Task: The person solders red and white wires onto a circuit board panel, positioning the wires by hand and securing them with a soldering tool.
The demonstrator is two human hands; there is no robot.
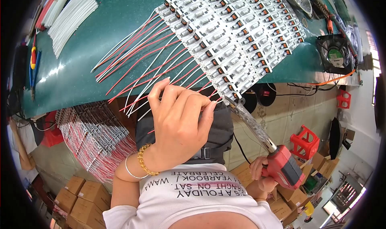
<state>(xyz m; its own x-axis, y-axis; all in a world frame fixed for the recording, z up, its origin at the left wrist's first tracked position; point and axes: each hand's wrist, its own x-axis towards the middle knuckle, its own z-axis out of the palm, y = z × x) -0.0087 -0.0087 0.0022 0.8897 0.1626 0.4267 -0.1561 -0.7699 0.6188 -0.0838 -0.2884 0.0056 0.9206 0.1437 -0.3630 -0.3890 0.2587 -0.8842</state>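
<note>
Head view: L hand (177, 124) is curled, w/ fingertips pinching thin red & white wires (148, 64) at the near edge of the green table (100, 23). R hand (262, 176) grips the red soldering iron (261, 136) tight; its long shiny tip touches the near end of the small circuit boards (237, 31), laid in flat rows. More wired boards sit in a stack (94, 134) below the table. Brown cardboard boxes (82, 199) on the floor are shut. White tubes (70, 17) lie far left.
</note>
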